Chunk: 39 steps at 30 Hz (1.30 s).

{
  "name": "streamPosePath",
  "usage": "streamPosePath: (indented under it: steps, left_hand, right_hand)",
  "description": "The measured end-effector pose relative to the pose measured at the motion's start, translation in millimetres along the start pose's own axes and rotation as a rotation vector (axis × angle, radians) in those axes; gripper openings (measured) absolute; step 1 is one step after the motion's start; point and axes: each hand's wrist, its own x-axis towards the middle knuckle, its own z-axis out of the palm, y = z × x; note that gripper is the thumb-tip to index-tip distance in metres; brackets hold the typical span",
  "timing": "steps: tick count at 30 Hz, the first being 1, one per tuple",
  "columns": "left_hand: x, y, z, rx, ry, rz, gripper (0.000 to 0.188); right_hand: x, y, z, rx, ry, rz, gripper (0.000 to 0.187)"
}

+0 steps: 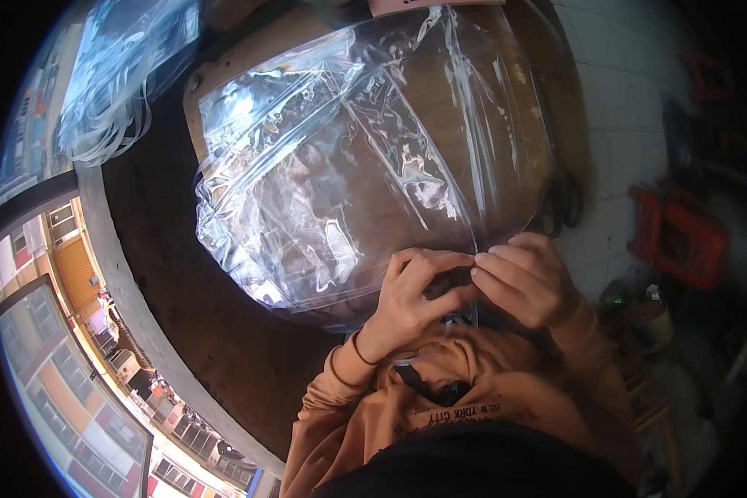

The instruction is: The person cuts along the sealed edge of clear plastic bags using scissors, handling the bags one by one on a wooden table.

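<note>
Glossy clear plastic sheeting point(307, 183), creased and with strip-like folds or seams, spreads over a brown tabletop. Along its near edge, my left hand point(419, 295) is closed in a pinch, the index finger and thumb stretched toward the right. My right hand point(527, 278) meets it there with thumb and fingers pinched together. The fingertips of both almost touch, at a narrow fold of the plastic that runs away from me. What exactly lies between the fingertips is too small to make out. Black-handled scissors point(559, 203) lie at the table's right edge, just beyond my right hand.
At the far left is a pile of clear plastic pieces point(133, 58) with pale loops hanging off it. A window ledge point(124, 257) curves along the left, with buildings outside. Red stools point(681, 232) stand on the tiled floor point(614, 149) to the right.
</note>
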Motion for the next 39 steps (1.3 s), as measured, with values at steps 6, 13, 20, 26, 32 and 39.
streamPosePath:
  steps: [6,13,20,26,32,39]
  left_hand:
    - [-1,-2,3,0.018,0.013,0.004,0.029]
    - [3,-1,-2,0.002,-0.031,-0.036,0.022]
    - [-16,3,6,-0.014,-0.099,-0.026,0.018]
    - [-15,3,11,-0.038,-0.049,-0.013,0.014]
    - [-22,-1,10,-0.023,-0.065,0.017,0.022]
    - [-19,6,7,0.009,-0.110,0.088,0.024]
  right_hand:
    - [-2,0,8,-0.062,0.009,-0.020,0.012]
    - [4,0,21,-0.013,0.000,0.186,0.013]
    - [37,63,4,-0.097,0.133,0.318,0.020]
    - [7,47,-16,-0.350,0.176,0.622,0.019]
    - [8,-6,4,0.084,0.193,0.748,0.030]
    - [26,-9,30,0.588,0.233,0.848,0.025]
